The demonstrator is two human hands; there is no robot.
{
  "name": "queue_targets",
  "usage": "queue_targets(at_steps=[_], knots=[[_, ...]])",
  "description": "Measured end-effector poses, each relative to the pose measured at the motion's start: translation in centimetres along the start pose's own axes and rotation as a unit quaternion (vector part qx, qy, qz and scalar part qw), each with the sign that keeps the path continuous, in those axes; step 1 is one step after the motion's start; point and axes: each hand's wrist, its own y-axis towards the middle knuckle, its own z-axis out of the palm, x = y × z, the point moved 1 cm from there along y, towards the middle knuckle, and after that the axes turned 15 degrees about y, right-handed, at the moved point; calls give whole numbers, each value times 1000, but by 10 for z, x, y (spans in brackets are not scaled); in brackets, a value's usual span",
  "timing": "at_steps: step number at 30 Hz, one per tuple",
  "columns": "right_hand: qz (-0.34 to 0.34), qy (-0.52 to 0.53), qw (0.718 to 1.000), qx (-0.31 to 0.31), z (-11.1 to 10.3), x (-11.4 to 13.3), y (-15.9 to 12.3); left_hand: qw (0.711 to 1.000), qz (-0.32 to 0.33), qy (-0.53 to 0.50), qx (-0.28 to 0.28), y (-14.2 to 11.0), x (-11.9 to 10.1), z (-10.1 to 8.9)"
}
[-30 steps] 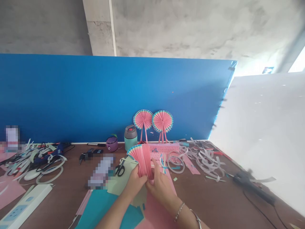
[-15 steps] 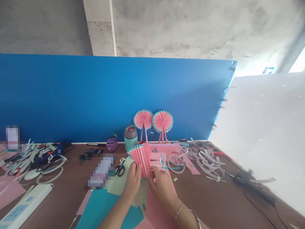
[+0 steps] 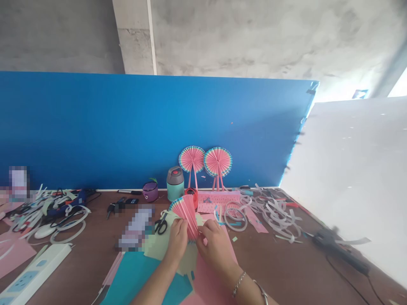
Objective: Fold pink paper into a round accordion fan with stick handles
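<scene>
A pleated pink paper fan with a blue-striped edge (image 3: 186, 214) stands upright between my two hands above the brown table (image 3: 280, 271). My left hand (image 3: 177, 240) pinches its left side with the fingers closed on the folds. My right hand (image 3: 215, 245) grips the lower right of the pleats, fingers closed too; a bracelet sits on that wrist. Under my hands lie a pink sheet (image 3: 210, 279), a teal sheet (image 3: 140, 277) and a pale green sheet (image 3: 155, 248).
Two finished round fans (image 3: 205, 161) lean on the blue board (image 3: 127, 127) beside a mint flask (image 3: 175, 183) and a small purple pot (image 3: 149, 191). Scissors (image 3: 160, 226) lie left of my hands. Paper strips (image 3: 273, 209), a glue gun (image 3: 337, 250) right, power strip (image 3: 28, 277) left.
The fan's pleats have been squeezed closer together and tilted left; my right hand has shifted up and nearer the left hand on the folds.
</scene>
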Motion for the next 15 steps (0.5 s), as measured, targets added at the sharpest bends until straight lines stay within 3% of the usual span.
queue_targets(at_steps=[2,5,10,12,15], knots=[[-6,-1,1000,0,2,-2,0,1000,6,10,-7,1,1,-1],[-9,-2,1000,-1,5,-5,-1,999,6,-3,41,3,1,-3],[9,-6,1000,-17,2,-1,-1,997,-55,-36,46,1,-3,-8],[12,-6,1000,-14,-1,1,-1,999,-34,-17,38,-2,-7,-8],[17,-12,1000,-8,-3,1,0,997,42,8,69,-9,-15,-5]])
